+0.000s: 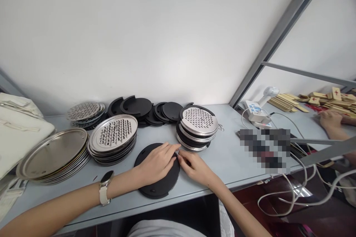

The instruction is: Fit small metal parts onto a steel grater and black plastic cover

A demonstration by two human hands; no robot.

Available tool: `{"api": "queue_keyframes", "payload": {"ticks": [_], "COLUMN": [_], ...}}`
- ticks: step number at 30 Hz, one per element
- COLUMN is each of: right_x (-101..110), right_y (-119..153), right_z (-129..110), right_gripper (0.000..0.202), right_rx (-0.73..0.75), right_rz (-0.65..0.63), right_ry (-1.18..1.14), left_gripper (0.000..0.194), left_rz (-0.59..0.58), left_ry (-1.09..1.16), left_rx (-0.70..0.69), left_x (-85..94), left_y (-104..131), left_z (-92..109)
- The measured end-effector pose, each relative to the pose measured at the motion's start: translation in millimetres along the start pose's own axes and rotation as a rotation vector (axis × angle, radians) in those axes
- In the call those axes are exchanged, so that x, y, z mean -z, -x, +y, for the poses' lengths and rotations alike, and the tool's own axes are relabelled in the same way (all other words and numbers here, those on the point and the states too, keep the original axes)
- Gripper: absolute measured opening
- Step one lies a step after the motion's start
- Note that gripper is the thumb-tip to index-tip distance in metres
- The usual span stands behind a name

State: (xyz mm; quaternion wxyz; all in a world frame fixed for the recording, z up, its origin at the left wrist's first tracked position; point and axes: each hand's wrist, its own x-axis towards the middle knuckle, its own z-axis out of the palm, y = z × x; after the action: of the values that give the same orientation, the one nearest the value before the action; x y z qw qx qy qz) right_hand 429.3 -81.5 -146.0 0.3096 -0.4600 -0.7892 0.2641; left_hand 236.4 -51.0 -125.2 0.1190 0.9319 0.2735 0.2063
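A round black disc lies flat near the table's front edge. My left hand reaches across the top of it, fingers together and pressing at its right edge. At that edge my right hand pinches a small shiny metal piece, mostly covered by fingertips. Just behind my right hand stands a stack of round metal grater plates set in black holders, with a wire loop sticking out at its right side.
To the left are stacked grater plates, smooth metal trays and a white bag. Black round holders lie along the wall. Rightward are a white stand device, cables, a metal frame and another person's hand near wooden pieces.
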Motion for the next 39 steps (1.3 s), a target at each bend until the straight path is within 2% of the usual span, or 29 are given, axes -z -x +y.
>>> {"api": "queue_keyframes", "payload": {"ticks": [19,39], "right_x": [1.9,-4.3], "right_y": [-0.5,0.7], "right_z": [-3.6,4.5], "right_gripper": [0.036,0.019], "right_rx": [-0.027,-0.011], "right_rz": [-0.017,-0.023], "right_ry": [-0.032,0.072], "left_gripper": [0.038,0.037], "left_rz": [-0.024,-0.025], "left_ry": [0.149,0.124], "left_rx": [0.034,0.014], "left_x": [0.6,-1.8], "left_y": [0.0,0.6], "left_z": [1.7,0.1]}}
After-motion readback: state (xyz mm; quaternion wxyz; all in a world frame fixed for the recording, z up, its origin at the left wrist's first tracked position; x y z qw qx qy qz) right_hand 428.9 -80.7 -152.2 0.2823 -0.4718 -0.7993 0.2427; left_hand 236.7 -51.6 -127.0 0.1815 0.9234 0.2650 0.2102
